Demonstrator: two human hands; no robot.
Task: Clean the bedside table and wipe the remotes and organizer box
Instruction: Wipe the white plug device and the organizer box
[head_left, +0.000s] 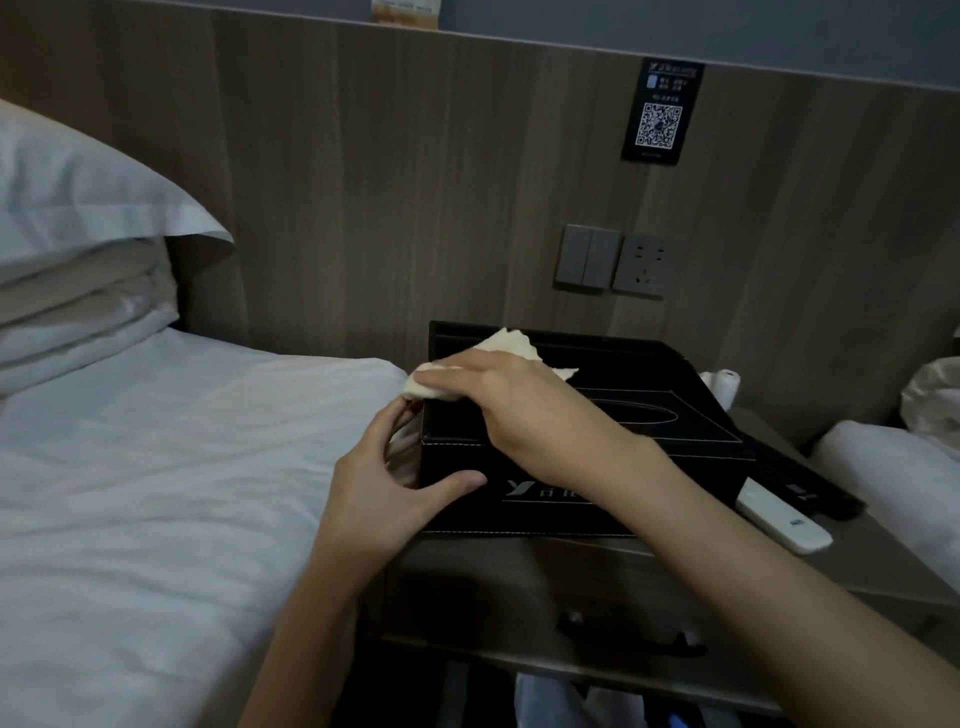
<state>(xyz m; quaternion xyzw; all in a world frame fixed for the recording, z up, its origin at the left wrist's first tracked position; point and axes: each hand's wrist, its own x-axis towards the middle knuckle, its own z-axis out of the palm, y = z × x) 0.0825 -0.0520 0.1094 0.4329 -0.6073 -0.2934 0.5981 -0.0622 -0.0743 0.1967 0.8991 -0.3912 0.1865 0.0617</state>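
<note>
Head view: your hands meet at the near left corner of the organizer box (498, 514), which stands on the tabletop (857, 561) just beside the bed (156, 467).
Left grip: your left hand (395, 483) clamps this corner, thumb on the front face.
Right grip: your right hand (524, 410) pinches the cloth (498, 345) against the top left edge.
Relation: the unwiped top runs rightward from the cloth, so the right hand is better placed, I judge.
Remotes: white remote (779, 519) and black remote (800, 478) lie just right of the box.
</note>
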